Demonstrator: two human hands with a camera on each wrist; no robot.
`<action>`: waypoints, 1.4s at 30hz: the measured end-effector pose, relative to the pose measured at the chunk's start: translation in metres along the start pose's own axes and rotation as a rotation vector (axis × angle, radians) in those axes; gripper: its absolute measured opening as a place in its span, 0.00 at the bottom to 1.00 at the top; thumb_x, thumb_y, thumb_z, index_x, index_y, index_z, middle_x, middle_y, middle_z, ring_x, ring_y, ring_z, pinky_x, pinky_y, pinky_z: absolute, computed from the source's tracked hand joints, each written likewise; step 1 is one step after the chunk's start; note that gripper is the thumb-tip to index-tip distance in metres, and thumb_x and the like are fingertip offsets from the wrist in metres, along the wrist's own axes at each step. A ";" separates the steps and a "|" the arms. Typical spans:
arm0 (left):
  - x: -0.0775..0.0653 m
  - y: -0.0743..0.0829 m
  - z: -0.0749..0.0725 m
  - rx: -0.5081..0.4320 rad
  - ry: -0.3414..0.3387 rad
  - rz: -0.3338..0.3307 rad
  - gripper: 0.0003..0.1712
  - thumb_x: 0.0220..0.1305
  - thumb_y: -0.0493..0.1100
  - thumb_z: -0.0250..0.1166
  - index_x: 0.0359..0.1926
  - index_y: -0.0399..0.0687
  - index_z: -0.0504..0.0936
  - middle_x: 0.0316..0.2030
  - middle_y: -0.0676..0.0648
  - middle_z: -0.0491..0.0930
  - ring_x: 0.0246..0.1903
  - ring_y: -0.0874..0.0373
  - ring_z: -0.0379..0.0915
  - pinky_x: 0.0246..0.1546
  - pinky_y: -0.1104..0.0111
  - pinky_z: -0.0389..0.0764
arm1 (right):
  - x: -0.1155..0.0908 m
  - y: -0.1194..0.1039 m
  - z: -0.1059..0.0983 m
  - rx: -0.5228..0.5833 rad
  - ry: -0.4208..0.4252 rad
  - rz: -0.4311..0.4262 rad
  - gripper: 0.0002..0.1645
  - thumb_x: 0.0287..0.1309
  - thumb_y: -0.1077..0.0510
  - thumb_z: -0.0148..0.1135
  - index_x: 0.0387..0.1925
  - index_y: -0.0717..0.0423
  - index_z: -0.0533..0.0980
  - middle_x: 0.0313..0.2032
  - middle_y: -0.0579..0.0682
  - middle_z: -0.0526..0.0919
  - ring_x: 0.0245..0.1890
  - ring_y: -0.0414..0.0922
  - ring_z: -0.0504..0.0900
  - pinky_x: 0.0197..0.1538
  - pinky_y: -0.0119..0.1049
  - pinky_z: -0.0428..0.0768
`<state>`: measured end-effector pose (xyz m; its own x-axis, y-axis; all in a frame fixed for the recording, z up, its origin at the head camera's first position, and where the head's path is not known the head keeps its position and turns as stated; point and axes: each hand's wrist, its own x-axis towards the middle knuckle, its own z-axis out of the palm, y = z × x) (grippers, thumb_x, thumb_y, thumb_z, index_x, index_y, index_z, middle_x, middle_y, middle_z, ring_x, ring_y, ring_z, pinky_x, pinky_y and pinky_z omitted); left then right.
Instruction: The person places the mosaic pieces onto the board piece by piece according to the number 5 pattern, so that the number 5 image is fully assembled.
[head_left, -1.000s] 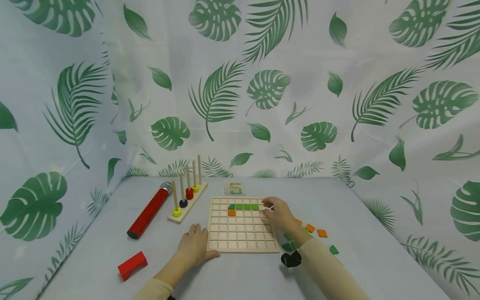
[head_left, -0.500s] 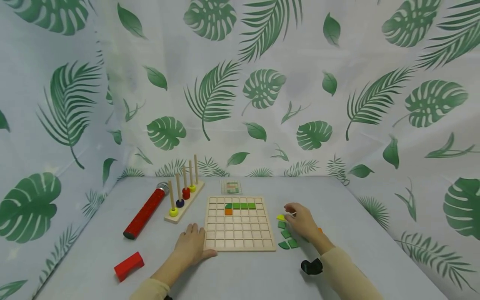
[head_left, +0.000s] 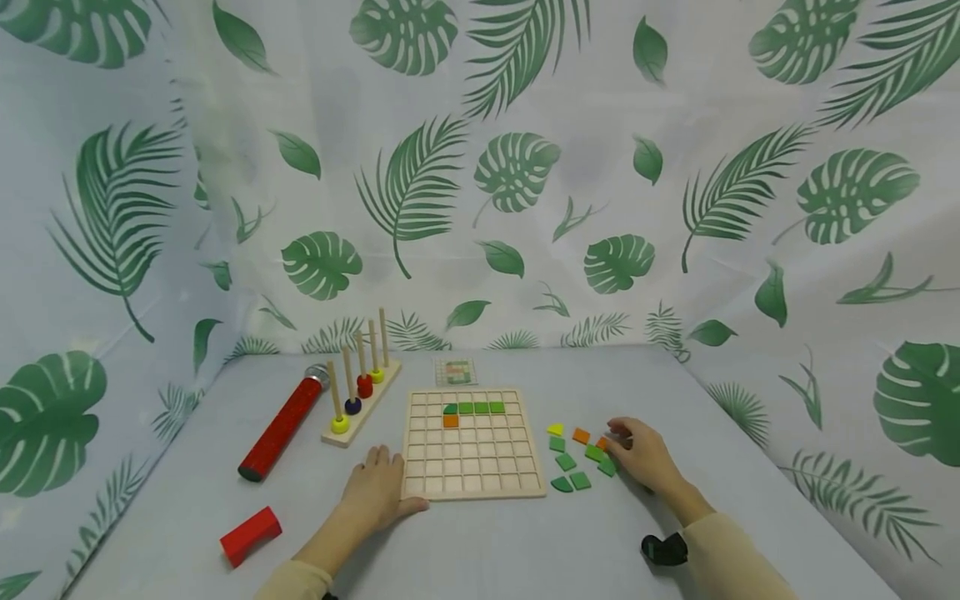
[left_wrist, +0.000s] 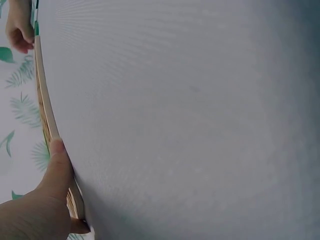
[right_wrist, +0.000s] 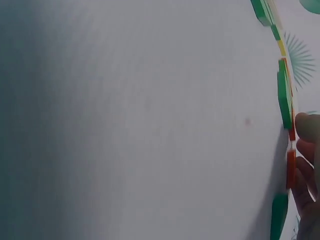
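Our right hand (head_left: 647,454) is at the orange tile (head_left: 602,442), right of the board (head_left: 474,450); fingers bent, grip unclear.
Let's pinch tile edges, avoid nudging the green tile (head_left: 594,452), steady board with spread left hand (head_left: 373,487).

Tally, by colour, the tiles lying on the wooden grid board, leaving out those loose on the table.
Dark green tile with one curved edge: 1
Light green square tiles: 3
Orange square tile: 1
Total on the pale wooden grid board: 5
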<state>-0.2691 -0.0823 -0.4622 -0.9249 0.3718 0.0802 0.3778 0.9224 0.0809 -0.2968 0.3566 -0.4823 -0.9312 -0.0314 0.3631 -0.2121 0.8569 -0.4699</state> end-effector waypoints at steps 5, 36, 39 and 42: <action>0.000 -0.001 0.000 -0.004 -0.001 0.002 0.50 0.48 0.72 0.62 0.51 0.29 0.73 0.50 0.27 0.69 0.53 0.36 0.66 0.46 0.46 0.75 | -0.008 0.004 -0.013 0.025 -0.039 -0.013 0.18 0.53 0.65 0.66 0.47 0.66 0.75 0.39 0.56 0.82 0.37 0.50 0.81 0.42 0.47 0.81; 0.000 -0.001 0.000 -0.013 0.003 -0.003 0.49 0.48 0.71 0.63 0.52 0.29 0.73 0.51 0.26 0.69 0.53 0.36 0.66 0.48 0.46 0.74 | -0.004 0.013 -0.035 0.013 -0.177 0.077 0.15 0.52 0.65 0.67 0.43 0.64 0.76 0.36 0.51 0.81 0.37 0.48 0.78 0.43 0.46 0.80; 0.000 -0.001 0.001 -0.011 0.008 -0.001 0.49 0.48 0.71 0.64 0.51 0.29 0.73 0.51 0.26 0.69 0.53 0.36 0.66 0.47 0.46 0.74 | 0.001 0.007 -0.033 0.019 -0.173 0.077 0.16 0.52 0.66 0.66 0.44 0.64 0.76 0.36 0.51 0.80 0.37 0.48 0.78 0.43 0.46 0.80; 0.000 -0.001 0.000 -0.012 0.010 0.000 0.49 0.48 0.71 0.64 0.51 0.29 0.73 0.51 0.27 0.69 0.53 0.36 0.66 0.47 0.46 0.74 | 0.007 -0.001 -0.028 0.037 -0.160 0.074 0.16 0.53 0.67 0.65 0.45 0.65 0.75 0.37 0.52 0.80 0.38 0.48 0.78 0.43 0.45 0.80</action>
<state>-0.2689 -0.0829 -0.4628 -0.9243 0.3707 0.0906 0.3784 0.9210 0.0926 -0.2950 0.3702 -0.4566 -0.9793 -0.0530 0.1952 -0.1492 0.8407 -0.5205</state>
